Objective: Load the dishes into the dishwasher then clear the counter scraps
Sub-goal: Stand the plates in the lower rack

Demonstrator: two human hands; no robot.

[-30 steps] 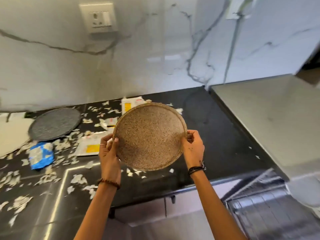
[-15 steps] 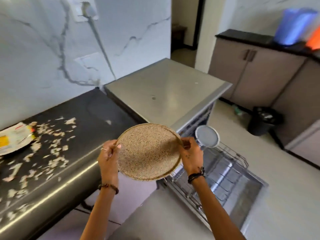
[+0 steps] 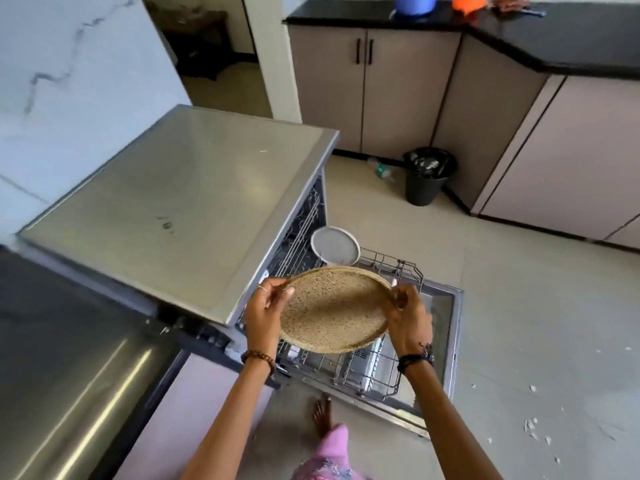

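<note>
Round speckled brown plate (image 3: 334, 310) now carried off littered counter, held tilted above pulled-out wire lower rack (image 3: 375, 367) of open dishwasher. Left hand (image 3: 265, 315) and right hand (image 3: 408, 318) pinch opposite rims. Pale grey plate (image 3: 335, 245) already racked. Loading imminent; scraps remain. No readable writing.

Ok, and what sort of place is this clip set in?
A home kitchen, most likely. An open dishwasher has its lower rack pulled out with a grey plate standing in it, cabinets run under a black countertop, and a black bin stands on the tiled floor.
</note>
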